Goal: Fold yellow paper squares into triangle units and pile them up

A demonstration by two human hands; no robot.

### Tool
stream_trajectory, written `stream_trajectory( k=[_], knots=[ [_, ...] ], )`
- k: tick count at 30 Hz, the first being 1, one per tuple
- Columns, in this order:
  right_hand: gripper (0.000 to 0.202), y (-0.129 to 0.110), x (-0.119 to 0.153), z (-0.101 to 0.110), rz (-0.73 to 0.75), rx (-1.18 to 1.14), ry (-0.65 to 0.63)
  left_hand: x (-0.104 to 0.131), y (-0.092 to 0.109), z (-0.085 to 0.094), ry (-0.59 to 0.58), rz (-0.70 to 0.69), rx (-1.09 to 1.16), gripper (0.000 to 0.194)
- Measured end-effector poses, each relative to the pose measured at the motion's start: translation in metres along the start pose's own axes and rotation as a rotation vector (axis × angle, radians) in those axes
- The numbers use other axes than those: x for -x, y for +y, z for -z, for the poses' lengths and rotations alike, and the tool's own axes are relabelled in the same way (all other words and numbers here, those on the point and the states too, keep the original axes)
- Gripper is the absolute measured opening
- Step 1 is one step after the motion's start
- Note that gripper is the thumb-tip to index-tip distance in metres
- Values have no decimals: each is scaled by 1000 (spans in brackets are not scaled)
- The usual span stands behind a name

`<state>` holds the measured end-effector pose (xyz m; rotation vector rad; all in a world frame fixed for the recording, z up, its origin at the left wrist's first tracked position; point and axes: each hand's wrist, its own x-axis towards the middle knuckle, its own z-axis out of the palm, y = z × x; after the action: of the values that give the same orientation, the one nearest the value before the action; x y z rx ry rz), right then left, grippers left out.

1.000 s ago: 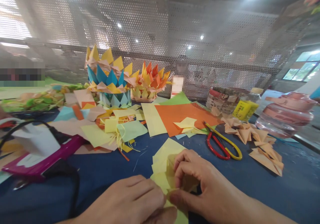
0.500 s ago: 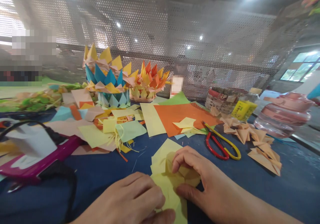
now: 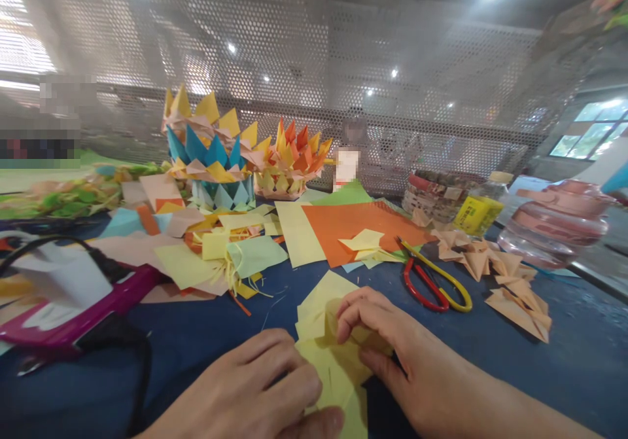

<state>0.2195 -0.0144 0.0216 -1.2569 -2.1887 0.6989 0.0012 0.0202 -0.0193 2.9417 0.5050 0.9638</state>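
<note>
Pale yellow paper, in overlapping folded sheets, lies on the dark blue table right in front of me. My left hand presses on its near left part, fingers curled and thumb against the paper. Along its right edge, my right hand curls its fingers round a raised fold, with the thumb lower down; part of that fold is hidden behind the fingers. Scissors with one red and one yellow handle lie beyond my right hand. Several peach folded-paper pieces trail off to the right.
A purple tool with a black cable is at left, beside loose paper scraps. An orange sheet lies ahead. Behind stand paper crafts with pointed petals. A yellow-labelled bottle and a pink clear bottle stand right.
My right thumb has shifted a little to the right and up, showing more of the yellow paper. My left hand has barely moved.
</note>
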Motion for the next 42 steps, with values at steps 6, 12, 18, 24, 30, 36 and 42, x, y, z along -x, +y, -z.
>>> stream_trajectory(
  k=[6,12,18,24,30,36,42],
  knots=[
    [26,1,5,-2,284,218,28,-2,3,1,12,33,40,31],
    [23,-12,8,5,335,365,-137,-1,0,8,8,42,113,28],
    [25,-14,5,8,471,392,-134,-6,-7,15,5,42,209,26],
    [23,-11,6,6,519,426,-113,-12,-8,11,-154,274,403,9],
    [30,-11,3,8,588,422,-118,-19,-6,12,-177,371,516,15],
    [23,-13,4,6,548,523,-149,-26,-4,14,-225,441,491,15],
    [15,-13,8,8,562,511,-206,-27,-4,11,-256,488,464,13]
  ],
)
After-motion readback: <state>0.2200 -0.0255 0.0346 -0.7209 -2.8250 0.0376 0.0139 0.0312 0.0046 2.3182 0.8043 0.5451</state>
